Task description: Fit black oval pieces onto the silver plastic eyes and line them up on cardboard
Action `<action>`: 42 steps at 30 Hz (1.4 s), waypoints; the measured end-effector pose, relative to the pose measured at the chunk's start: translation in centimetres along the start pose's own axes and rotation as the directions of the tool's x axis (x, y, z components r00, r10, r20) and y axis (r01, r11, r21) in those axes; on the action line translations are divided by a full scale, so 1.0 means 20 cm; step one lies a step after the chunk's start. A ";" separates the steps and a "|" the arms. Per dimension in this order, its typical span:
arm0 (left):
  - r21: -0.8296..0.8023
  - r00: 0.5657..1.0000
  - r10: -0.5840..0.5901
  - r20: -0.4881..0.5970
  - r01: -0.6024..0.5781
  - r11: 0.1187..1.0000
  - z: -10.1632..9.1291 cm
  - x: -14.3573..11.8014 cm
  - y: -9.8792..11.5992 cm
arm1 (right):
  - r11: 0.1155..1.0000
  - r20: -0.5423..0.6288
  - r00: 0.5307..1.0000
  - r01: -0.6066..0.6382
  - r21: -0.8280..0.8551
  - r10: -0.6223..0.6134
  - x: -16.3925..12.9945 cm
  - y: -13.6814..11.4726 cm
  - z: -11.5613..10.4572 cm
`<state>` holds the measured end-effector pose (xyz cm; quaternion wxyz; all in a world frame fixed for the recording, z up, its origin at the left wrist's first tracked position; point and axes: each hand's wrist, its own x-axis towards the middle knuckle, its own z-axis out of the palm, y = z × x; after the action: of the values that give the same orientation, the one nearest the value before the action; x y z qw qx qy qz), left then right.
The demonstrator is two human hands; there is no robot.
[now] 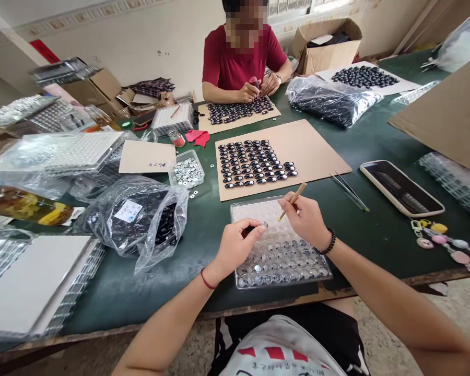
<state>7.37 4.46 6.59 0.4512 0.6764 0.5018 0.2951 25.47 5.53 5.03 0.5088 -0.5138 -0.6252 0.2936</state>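
The left hand (237,244) pinches a small shiny-rimmed piece (263,224), which seems round, though the grip partly hides it. The right hand (306,219) holds a slim wooden stick (295,198), its tip slanting down. Both are above a clear tray (245,211) with rows of round pieces (293,262), on a green table (151,297). Just beyond, black oval pieces (251,168) lie in rows on a cardboard sheet (311,143).
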 end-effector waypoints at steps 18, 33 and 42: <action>0.115 0.994 0.083 0.067 -0.090 0.989 0.00 0.05 -0.06 | 0.884 0.203 0.895 0.433 -0.176 -0.398 -0.08 -0.06 0.01; -0.042 0.999 -0.019 0.051 0.021 0.999 -0.02 0.07 -0.06 | 0.986 -0.079 0.985 0.149 -0.080 -0.155 -0.06 -0.06 -0.01; -0.295 0.991 -0.114 0.065 0.128 0.947 0.04 0.03 -0.05 | 0.916 -0.030 0.994 -0.089 0.391 0.109 -0.07 -0.05 0.03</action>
<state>7.85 4.83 5.28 0.5772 0.5752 0.4812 0.3232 24.49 3.91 5.33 0.6009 -0.4408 -0.5145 0.4241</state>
